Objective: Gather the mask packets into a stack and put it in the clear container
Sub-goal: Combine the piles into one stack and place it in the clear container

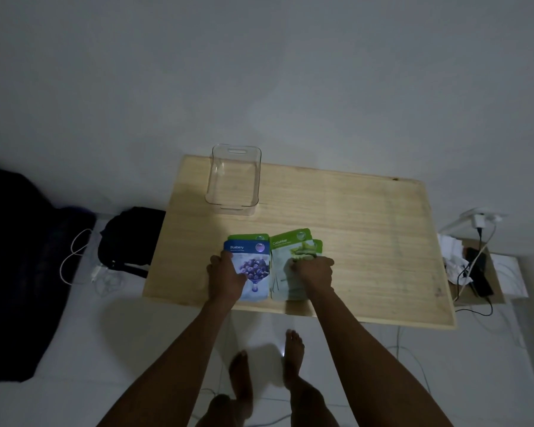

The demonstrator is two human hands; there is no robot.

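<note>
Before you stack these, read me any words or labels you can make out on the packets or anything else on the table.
"Blueberry": on the blue packet under the left hand.
"Cucumber": on the green packet under the right hand.
The smaller print under both names is too blurred to read.
The clear container shows no text.

Counted on the wooden table (367,229): four mask packets, being one blue blueberry packet (253,269) and three green packets (290,241), two only partly visible. One clear container (233,180). Two hands present.
</note>
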